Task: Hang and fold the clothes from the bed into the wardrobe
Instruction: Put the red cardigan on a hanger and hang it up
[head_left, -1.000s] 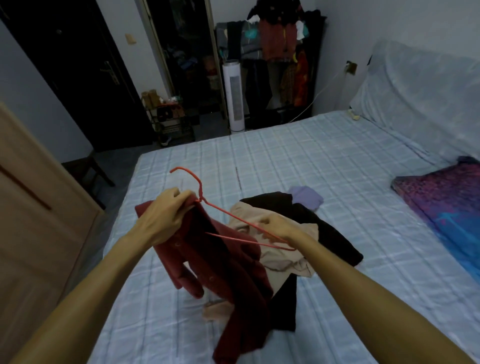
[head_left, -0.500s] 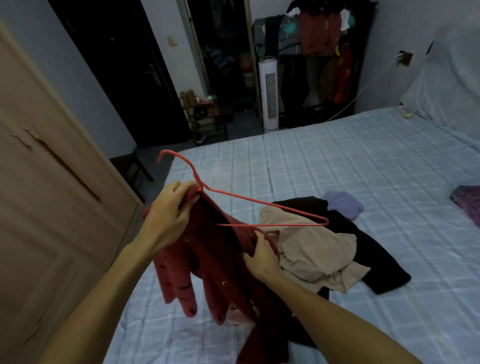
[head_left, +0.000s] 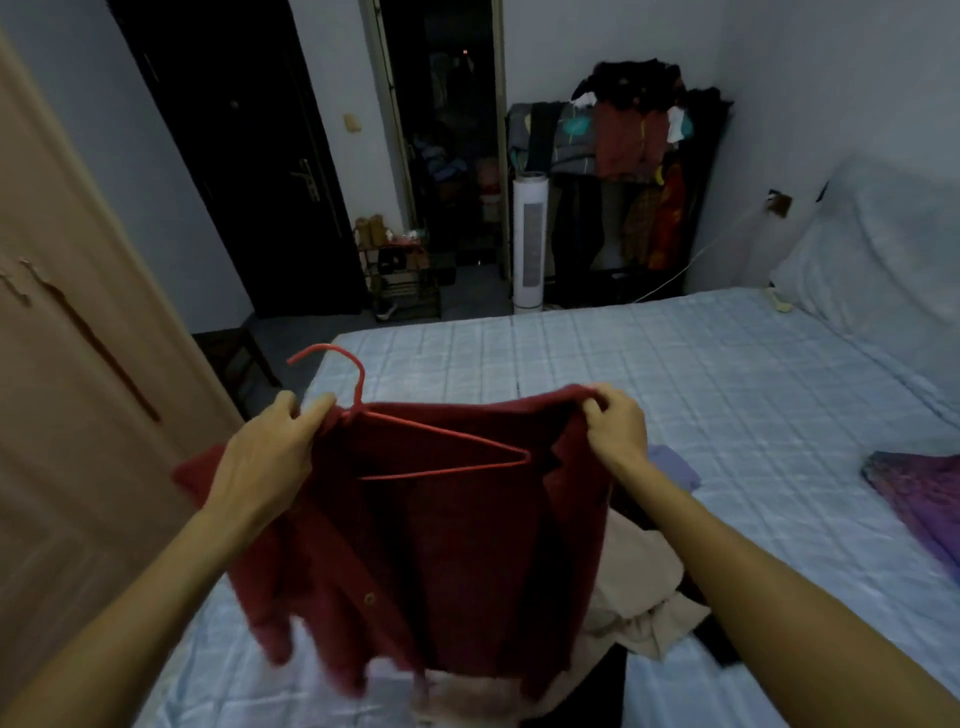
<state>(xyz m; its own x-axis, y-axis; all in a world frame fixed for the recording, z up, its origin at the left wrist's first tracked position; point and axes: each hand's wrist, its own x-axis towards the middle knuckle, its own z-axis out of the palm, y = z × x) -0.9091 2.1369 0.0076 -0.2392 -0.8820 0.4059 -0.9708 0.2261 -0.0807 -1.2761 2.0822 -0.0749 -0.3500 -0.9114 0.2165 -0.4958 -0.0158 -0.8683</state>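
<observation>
Since the earlier frame, the right hand (head_left: 615, 423) had left the lower front of the red cardigan (head_left: 441, 545) and risen to its upper edge. The garment, previously bunched, was now spread between both hands.

I recorded the following:

- Left hand (head_left: 270, 457): fingers and thumb pinched the cardigan's upper left edge, at the neck of the red wire hanger (head_left: 447, 434).
- Right hand: fingers curled over the cardigan's upper right edge, gripping the cloth.
- Hanger: the hook stood up just beside the left hand. The wire triangle lay inside the open cardigan, and its far corner stopped short of the right hand.
- Cardigan: held in the air above the near part of the bed (head_left: 675, 374), front open, one button visible.
- On the bed behind it lay a beige garment (head_left: 639, 587), a black garment (head_left: 717, 644) and a lilac garment (head_left: 675, 465).
- Wardrobe door (head_left: 78, 364): at far left.
</observation>
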